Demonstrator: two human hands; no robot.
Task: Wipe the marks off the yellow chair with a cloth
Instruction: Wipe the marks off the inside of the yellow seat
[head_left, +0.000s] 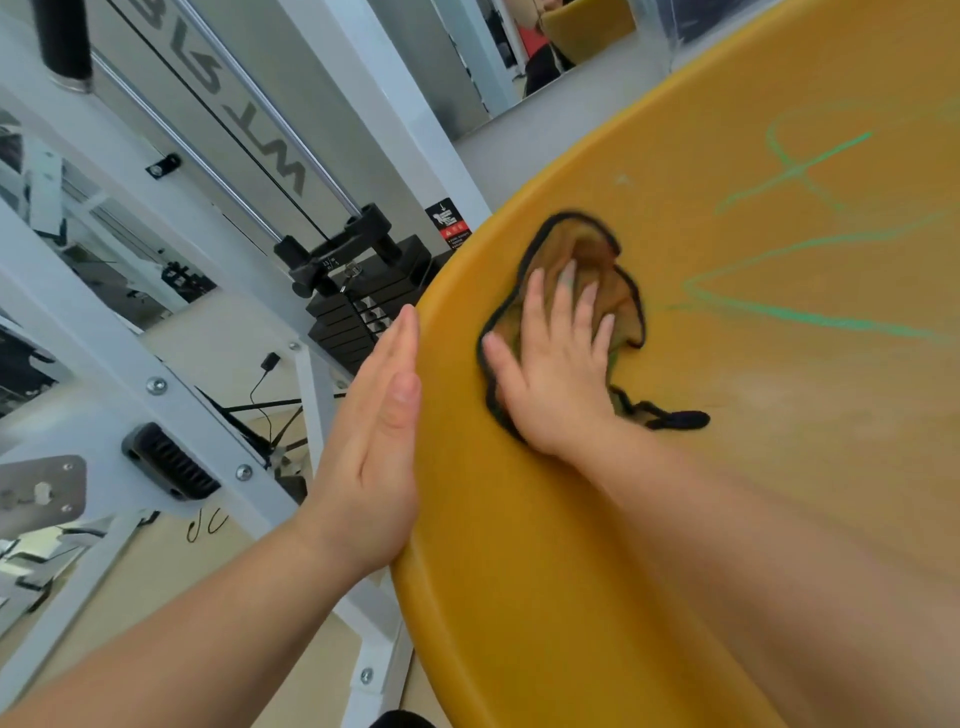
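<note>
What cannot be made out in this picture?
Head view only.
Marks under the cloth: hidden by it and the right hand.
Extent of the green marks: cut off at the right edge.
Palm of the left hand: turned against the yellow chair.
Labels on the weight stack: too small.

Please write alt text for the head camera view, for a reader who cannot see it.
A person's right hand presses a black-edged cloth flat onto a yellow chair, beside green marks not yet wiped. The left hand rests flat against the chair's edge; a white weight machine stands behind.
</note>
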